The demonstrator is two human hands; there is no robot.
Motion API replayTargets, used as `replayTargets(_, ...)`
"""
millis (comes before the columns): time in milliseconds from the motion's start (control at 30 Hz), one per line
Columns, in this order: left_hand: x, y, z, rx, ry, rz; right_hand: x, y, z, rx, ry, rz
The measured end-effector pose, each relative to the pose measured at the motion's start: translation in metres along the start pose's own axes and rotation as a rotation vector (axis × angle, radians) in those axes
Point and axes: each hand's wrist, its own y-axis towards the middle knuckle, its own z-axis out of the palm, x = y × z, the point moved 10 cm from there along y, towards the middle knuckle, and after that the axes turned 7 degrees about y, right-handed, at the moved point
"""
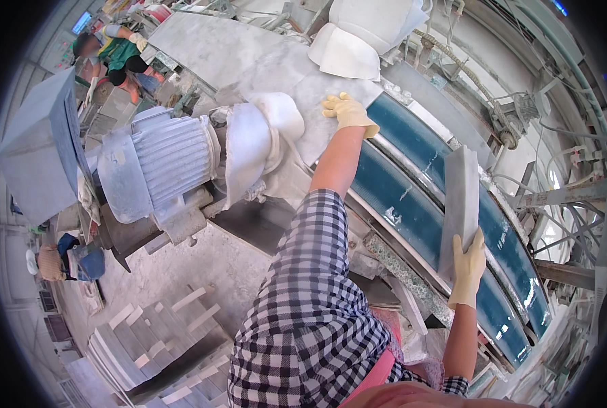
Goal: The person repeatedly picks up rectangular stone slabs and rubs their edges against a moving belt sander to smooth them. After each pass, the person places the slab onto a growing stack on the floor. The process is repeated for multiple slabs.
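My left hand (pixel 345 114), in a pale yellow glove, reaches forward with its fingers stretched out. It is at the edge of a grey-white stone-like tabletop (pixel 276 64), where the blue belts begin, and holds nothing. On the right, my gloved right hand (pixel 468 268) grips the near end of a long grey stone slab (pixel 460 200). This slab lies across the blue conveyor belts (pixel 395 194), which have wet, shiny patches and a metal strip between them. Part of the right hand's grip is hidden behind the slab's edge.
Left of my arm stands a large dusty motor (pixel 160 163) with a white cover (pixel 252 149). Another white cover (pixel 347 47) is at the far side. Stacked grey slabs (pixel 143 340) sit lower left. A co-worker (pixel 123 58) is at the upper left; pipes and frames line the right.
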Motion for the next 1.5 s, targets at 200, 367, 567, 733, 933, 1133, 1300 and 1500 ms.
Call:
replayTargets(200, -0.019, 0.017, 0.029, 0.002, 0.079, -0.023, 0.001, 0.003, -0.002, -0.018, -0.034, -0.027)
replayTargets(367, -0.027, 0.015, 0.03, -0.282, 0.114, 0.013, 0.002, 0.006, -0.003, 0.015, -0.03, -0.009)
replayTargets(567, -0.057, 0.0, 0.03, -0.856, 1.235, -0.045, 0.001, 0.01, -0.003, 0.043, -0.04, 0.021)
replayTargets(733, -0.045, 0.001, 0.016, -0.512, 0.464, 0.196, -0.002, 0.013, -0.004, 0.039, -0.036, 0.015)
replayTargets(933, -0.06, -0.046, -0.024, -0.342, 0.411, 0.319, 0.0, 0.016, -0.008, 0.032, -0.025, 0.001)
replayTargets(1133, -0.103, -0.128, -0.062, -0.366, 0.141, 0.817, 0.006, 0.018, -0.017, -0.034, 0.011, -0.079)
replayTargets(1300, -0.117, -0.155, -0.035, 0.453, -0.996, 0.693, -0.002, 0.024, -0.014, -0.006, 0.02, -0.074)
replayTargets(1500, -0.16, -0.239, 0.012, 0.543, -1.31, 0.743, -0.003, 0.024, -0.023, -0.073, 0.141, -0.148)
